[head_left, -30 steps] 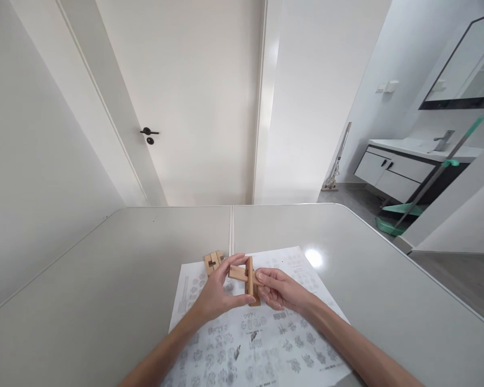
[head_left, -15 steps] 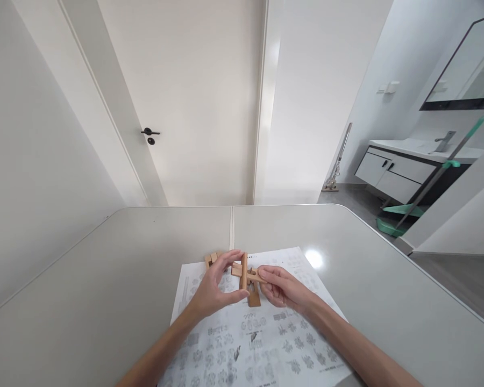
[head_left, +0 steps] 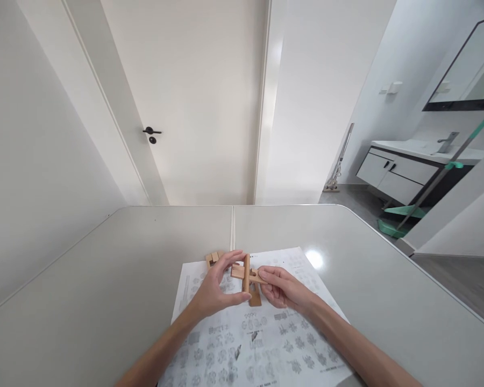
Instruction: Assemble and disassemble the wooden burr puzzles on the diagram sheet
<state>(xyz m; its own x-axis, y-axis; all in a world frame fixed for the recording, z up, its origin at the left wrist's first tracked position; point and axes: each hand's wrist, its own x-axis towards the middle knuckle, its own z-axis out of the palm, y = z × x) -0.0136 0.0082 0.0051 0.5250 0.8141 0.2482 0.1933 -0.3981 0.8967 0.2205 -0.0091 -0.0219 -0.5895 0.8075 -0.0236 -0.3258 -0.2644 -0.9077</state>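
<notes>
My left hand (head_left: 218, 285) grips an upright wooden puzzle piece (head_left: 246, 273) by its two ends, fingers at the top and thumb at the bottom. A second wooden piece (head_left: 237, 271) crosses it, its block-like end showing on the left. Its right end is pinched by my right hand (head_left: 280, 286) between thumb and curled fingers. Another flat wooden piece (head_left: 255, 296) shows just behind and below them; whether it touches the held pieces I cannot tell. Beyond my left fingers, more wooden pieces (head_left: 213, 258) lie at the paper's far edge, partly hidden.
A large printed sheet (head_left: 262, 349) with grey diagrams lies under my hands on the pale table (head_left: 105, 279). Past the table stands a closed door (head_left: 197, 107). At the right are a sink cabinet (head_left: 399, 169), a mop (head_left: 341, 158) and a green dustpan (head_left: 391, 228).
The wooden piece in my right hand has turned slightly within the upright one, and the upright one has tilted a little. Both hands keep their grip; the view has shifted slightly.
</notes>
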